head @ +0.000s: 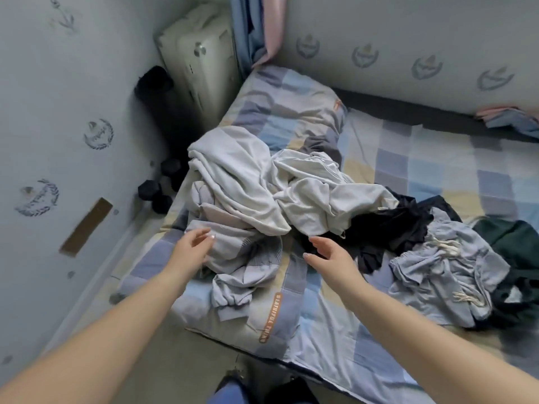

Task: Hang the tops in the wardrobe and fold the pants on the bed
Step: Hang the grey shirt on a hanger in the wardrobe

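Both forearms reach in from the bottom edge, bare, converging on the clothes heap. Left hand (194,247) has its fingers loosely spread and holds nothing, its fingertips at or just over a pale grey striped garment (248,258) at the near side of the pile — contact cannot be confirmed. Right hand (328,253) is likewise relaxed and empty, palm turned inward, hovering by the dark cloth at the pile's foot. Between and below the hands lies the checked bedsheet (335,330), blue, grey and cream squares, with an orange-brown tab sewn on; its white lettering reads roughly "BEAUTIFUL", the second word too blurred to make out. Further in, a large light grey garment (242,182) is bunched over the heap, a black garment (388,225) spills to the right of it, then a blue-grey drawstring piece (443,266) — probably pants or shorts — and a dark green garment (516,246) at the right edge. Nothing looks folded or hung; no wardrobe in view. Judgement: the task is at its start, sorting stage, with the hands about to pick a first item. Next move calls for closing on one garment, lifting it free of the tangle and telling top from pants. Beyond, a pillow (291,103) in the same check, wallpaper with crest motifs, unreadable.
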The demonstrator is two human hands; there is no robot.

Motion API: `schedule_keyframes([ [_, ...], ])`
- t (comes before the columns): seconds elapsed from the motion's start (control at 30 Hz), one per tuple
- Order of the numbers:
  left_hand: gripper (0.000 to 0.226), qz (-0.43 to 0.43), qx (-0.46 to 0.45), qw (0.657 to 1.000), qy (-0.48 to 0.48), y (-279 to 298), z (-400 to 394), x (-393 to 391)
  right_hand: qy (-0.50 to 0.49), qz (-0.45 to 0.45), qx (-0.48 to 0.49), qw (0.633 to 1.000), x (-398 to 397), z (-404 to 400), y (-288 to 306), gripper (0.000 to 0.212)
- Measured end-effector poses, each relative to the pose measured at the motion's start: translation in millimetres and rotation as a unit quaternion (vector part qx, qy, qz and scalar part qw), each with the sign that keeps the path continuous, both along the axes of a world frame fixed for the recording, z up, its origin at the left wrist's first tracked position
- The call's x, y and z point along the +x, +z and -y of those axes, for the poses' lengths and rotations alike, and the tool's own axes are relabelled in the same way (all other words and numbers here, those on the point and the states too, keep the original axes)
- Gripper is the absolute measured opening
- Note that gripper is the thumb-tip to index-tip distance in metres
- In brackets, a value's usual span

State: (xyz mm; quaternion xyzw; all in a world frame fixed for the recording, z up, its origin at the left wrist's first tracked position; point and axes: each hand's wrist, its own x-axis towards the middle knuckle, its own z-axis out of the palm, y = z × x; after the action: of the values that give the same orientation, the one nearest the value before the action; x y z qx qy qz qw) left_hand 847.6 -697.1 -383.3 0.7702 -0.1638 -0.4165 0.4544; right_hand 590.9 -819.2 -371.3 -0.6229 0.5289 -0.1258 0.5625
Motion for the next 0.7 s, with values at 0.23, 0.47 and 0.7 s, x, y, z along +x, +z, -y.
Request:
schedule_keyframes([
  [0.23,0.016,0.009,0.049,0.999,0.009,-65.6,-16.0,44.3,0.017,-0.06,0.039,0.997,64.1,-3.5,-79.4,0.045],
  [0.47,0.025,0.055,0.078,0.993,-0.076,-152.1,2.5,60.5,-0.028,-0.117,0.075,0.99,109.1,-16.2,-176.5,0.049],
  [0.7,0.059,0.36,0.103,0.885,-0.278,-212.7,54.7,99.5,-0.056,-0.066,0.083,0.993,161.6,8.8,-245.7,0.059],
])
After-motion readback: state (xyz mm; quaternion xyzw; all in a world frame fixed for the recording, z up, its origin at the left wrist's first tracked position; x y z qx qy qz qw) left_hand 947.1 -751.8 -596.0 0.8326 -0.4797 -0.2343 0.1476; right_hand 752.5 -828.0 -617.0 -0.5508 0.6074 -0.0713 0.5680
